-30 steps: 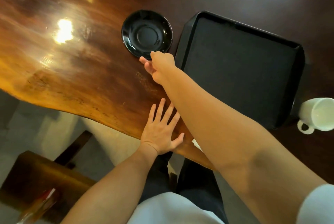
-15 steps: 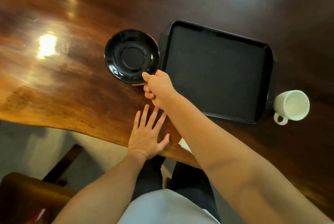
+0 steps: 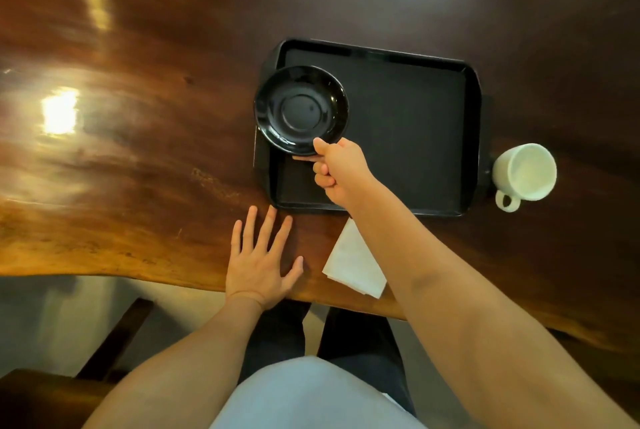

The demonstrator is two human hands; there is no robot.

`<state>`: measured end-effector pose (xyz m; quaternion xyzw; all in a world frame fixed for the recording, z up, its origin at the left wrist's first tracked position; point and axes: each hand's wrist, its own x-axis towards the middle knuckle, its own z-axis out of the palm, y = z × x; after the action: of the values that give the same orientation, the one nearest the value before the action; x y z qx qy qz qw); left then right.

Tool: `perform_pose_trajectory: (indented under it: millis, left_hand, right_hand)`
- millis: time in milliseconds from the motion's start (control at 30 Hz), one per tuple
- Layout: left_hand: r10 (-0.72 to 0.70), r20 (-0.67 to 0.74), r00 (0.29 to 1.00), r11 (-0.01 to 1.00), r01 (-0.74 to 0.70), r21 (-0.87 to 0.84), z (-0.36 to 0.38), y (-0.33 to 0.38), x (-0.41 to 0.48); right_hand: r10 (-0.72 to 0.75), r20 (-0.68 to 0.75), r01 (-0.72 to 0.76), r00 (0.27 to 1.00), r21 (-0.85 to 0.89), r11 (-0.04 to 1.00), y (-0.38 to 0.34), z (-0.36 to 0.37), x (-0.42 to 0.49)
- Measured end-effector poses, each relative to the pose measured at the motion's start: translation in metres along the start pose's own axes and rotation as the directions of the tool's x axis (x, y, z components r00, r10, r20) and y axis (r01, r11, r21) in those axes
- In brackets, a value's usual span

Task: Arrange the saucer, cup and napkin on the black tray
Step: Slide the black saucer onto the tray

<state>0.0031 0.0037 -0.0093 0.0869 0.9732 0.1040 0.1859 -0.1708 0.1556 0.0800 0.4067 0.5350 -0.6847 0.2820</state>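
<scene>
Saucer hanging pinched at near rim in right hand grip, needing lowering level onto black tray; left hand lying flat, holding nothing.

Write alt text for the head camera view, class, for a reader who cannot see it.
A right hand holds a black saucer over the left end of a black tray on a wooden table. The left hand rests flat; a white cup and napkin lie off the tray.
</scene>
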Motion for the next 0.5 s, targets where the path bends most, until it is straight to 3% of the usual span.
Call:
perform_pose_trajectory:
  millis: [233,500]
  left_hand:
    - [-0.016,0.012,1.000,1.000,0.016,0.012,0.002,0.001,0.000]
    - [-0.017,-0.001,1.000,1.000,0.017,0.011,0.002,0.001,0.001]
  right_hand:
    - [0.025,-0.062,-0.018,0.998,0.110,0.994,-0.006,-0.019,0.026]
    - [0.041,-0.022,-0.037,0.999,0.170,0.985,-0.017,-0.026,0.042]
